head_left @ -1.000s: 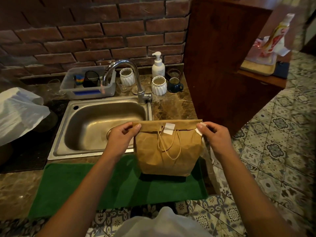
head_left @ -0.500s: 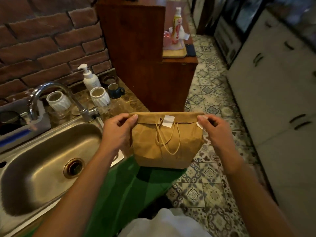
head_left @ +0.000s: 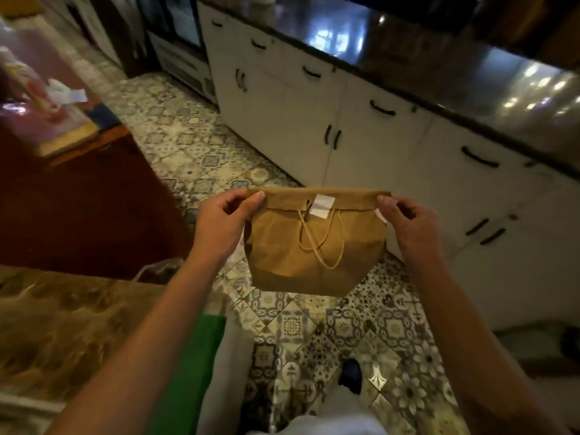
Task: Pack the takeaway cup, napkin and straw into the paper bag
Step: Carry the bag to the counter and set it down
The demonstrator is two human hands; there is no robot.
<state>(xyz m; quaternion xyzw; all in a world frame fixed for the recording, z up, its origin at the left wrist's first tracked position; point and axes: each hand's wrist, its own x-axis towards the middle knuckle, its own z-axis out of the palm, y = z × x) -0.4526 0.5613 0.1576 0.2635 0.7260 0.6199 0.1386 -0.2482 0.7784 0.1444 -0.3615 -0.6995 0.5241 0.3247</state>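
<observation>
A brown paper bag (head_left: 314, 246) hangs in the air over the patterned floor tiles. Its top is folded over and held down by a white sticker (head_left: 321, 206), and its twine handles dangle down the front. My left hand (head_left: 224, 219) pinches the left corner of the folded top. My right hand (head_left: 405, 219) pinches the right corner. The takeaway cup, napkin and straw are not visible; the closed bag hides whatever is inside.
White cabinets with black handles (head_left: 376, 127) under a dark shiny counter (head_left: 470, 73) run along the right. A brown marble counter (head_left: 62, 324) with a green mat (head_left: 191, 365) lies at lower left, beside a dark wooden unit (head_left: 78, 199).
I have lifted the bag off the green mat by the sink and turned to the right with it. The sink has left the view and the white cabinets have come in.
</observation>
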